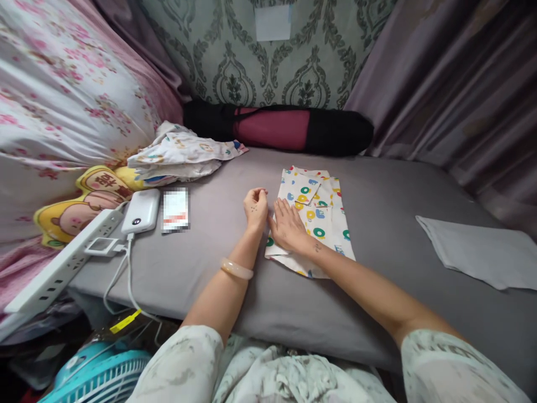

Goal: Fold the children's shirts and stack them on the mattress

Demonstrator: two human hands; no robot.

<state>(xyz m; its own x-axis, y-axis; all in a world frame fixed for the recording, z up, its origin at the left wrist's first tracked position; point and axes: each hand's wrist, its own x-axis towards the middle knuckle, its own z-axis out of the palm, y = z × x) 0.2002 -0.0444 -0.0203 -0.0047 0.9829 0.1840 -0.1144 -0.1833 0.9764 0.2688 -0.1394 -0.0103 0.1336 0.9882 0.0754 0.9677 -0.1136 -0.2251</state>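
A white garment point(310, 215) with a colourful print lies partly folded on the grey-covered surface in front of me. My right hand point(288, 225) rests flat on its left part, palm down and fingers stretched out. Just left of the garment's edge is my left hand point(255, 208), its fingers curled closed. The inside of that hand is hidden, so what it holds, if anything, cannot be seen. A pale bangle point(236, 269) circles my left forearm.
At the back left lies a pile of printed clothes point(184, 151). A long black and maroon bag point(272, 130) lies along the back. A power bank point(141, 210), a power strip point(69, 260) and cables are left; a folded grey cloth point(482, 252) is right. Below stands a blue fan point(100, 372).
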